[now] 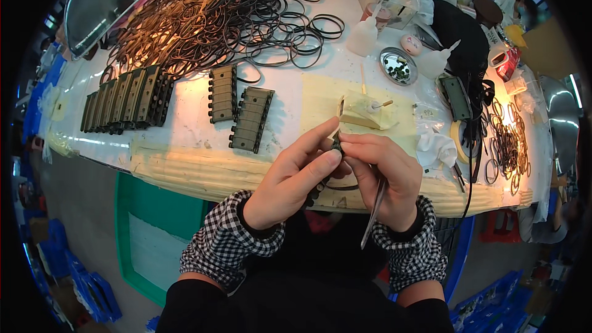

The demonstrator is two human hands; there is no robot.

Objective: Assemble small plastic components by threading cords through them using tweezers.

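Note:
Both my hands meet just beyond the table's front edge, fingertips close together. My left hand (290,179) is closed on a dark ribbed part (315,195), mostly hidden by the fingers. A small dark green piece (336,142) shows between the thumbs and fingertips. My right hand (391,176) is closed too, and a thin flat metal tool (374,213) sticks out under its palm toward me; I cannot tell its kind. To the left lie two olive-green ribbed blocks (222,94) (251,118), beside a row of similar blocks (126,100).
A heap of dark rubber bands (203,21) covers the back left. Beyond my hands are a clear block with a swab (367,111), a round metal dish of small green pieces (398,66) and white squeeze bottles (362,37). More bands (510,142) lie right. Yellow padding (185,169) lines the front edge.

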